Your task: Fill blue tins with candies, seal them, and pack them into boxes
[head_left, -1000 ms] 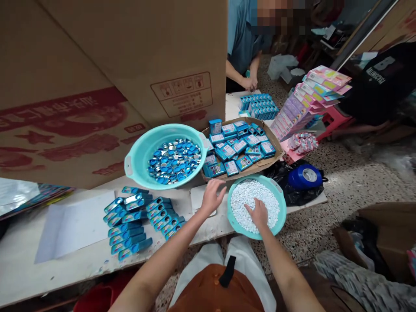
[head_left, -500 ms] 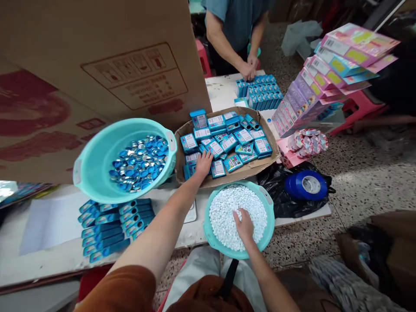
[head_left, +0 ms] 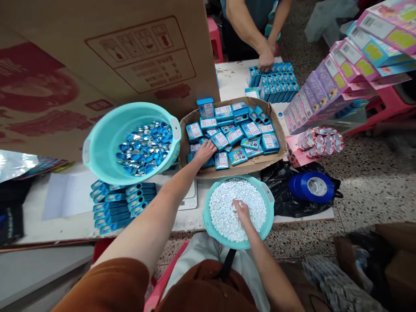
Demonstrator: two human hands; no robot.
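My left hand (head_left: 205,152) reaches over the small blue boxes (head_left: 234,135) in the low cardboard tray (head_left: 208,174). Its fingers are stretched out and touch boxes at the tray's near left side. A shallow turquoise basin (head_left: 269,216) sits in front of me, filled with small white pellets (head_left: 224,208). My right hand (head_left: 243,213) rests on these pellets, thumb and fingers somewhat apart; whether any pellets lie under the fingers is hidden. Left of the tray, a larger turquoise basin (head_left: 100,143) contains blue and silver caps (head_left: 146,147).
Rows of blue boxes (head_left: 113,208) lie at left near a white scale (head_left: 191,199). Tape rolls (head_left: 312,186) rest on a black bag (head_left: 276,186). Across the table, a person's hands (head_left: 266,60) work at stacked blue boxes (head_left: 279,84). Tall pink cartons (head_left: 321,86) stand right; a big carton (head_left: 130,56) stands behind the basin.
The whole view has shifted, so the table's things sit further right and higher. My left hand has moved slightly over the boxes; my right hand stays in the pellets.
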